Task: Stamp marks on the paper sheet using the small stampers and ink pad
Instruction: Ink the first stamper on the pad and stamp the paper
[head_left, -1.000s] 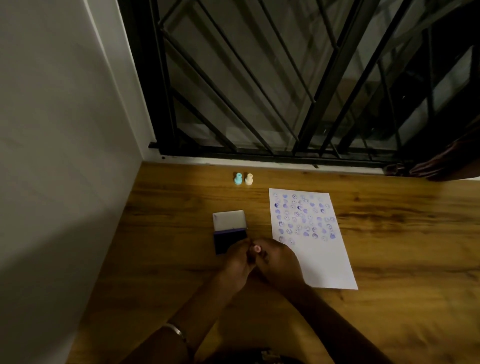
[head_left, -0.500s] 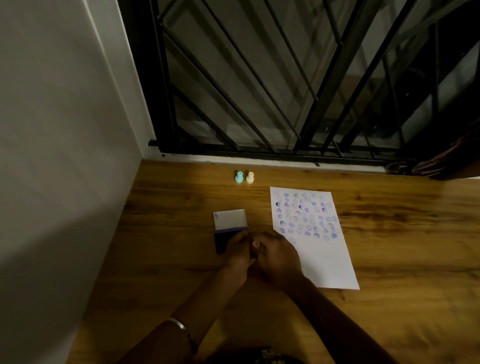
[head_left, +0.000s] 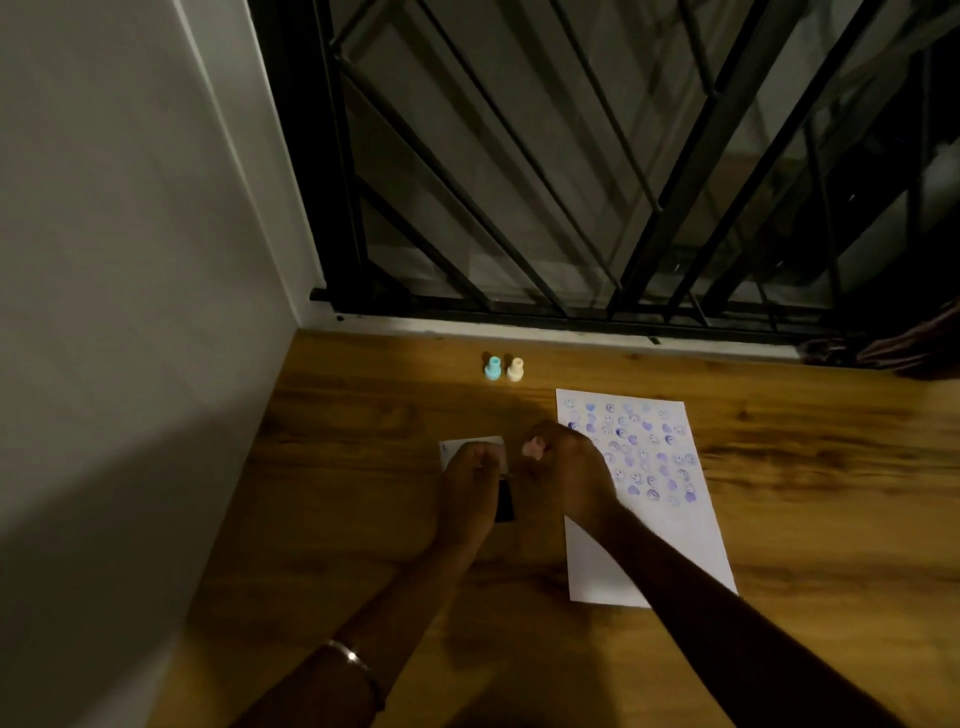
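A white paper sheet with several purple stamp marks on its upper half lies on the wooden floor. My right hand holds a small pink stamper at the sheet's left edge. My left hand rests over the ink pad, whose open white lid shows behind the fingers; the hand hides most of the pad. A blue stamper and a cream stamper stand side by side farther away.
A white wall runs along the left. A black metal grille over glass closes the far side. A dark object lies at the far right by the grille.
Both hands have moved away from me, up over the ink pad. The right hand has carried the pink stamper toward the sheet's left edge.
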